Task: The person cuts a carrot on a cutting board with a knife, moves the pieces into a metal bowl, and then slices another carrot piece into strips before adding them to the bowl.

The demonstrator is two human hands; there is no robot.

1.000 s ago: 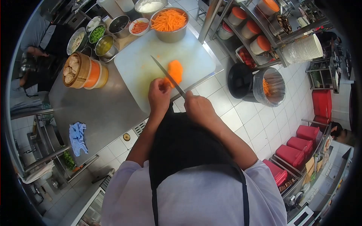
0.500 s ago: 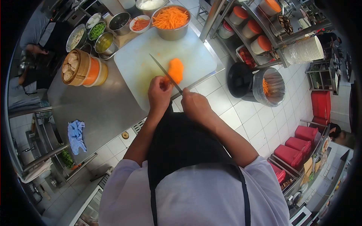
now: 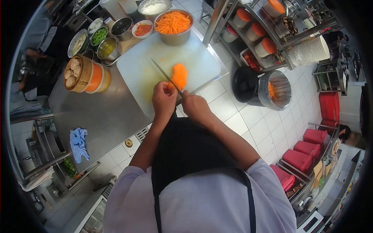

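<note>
A white cutting board lies at the corner of the steel counter. On it, fanned carrot slices rest just beyond the knife blade. My left hand has its fingers curled on the carrot at the near side of the blade; most of that piece is hidden by the fingers. Wrapped round the handle, my right hand holds the knife, whose tip points up and left across the board. The blade lies between the carrot under my left fingers and the slices.
A steel pot of carrot strips stands on the board's far end. Several bowls and a bamboo steamer line the left. A blue cloth lies on the counter. Right are a lined bin and a shelf rack.
The camera view has shifted slightly. My right hand and the knife have moved a little left along with my left hand's curled fingers. Both hands keep their holds.
</note>
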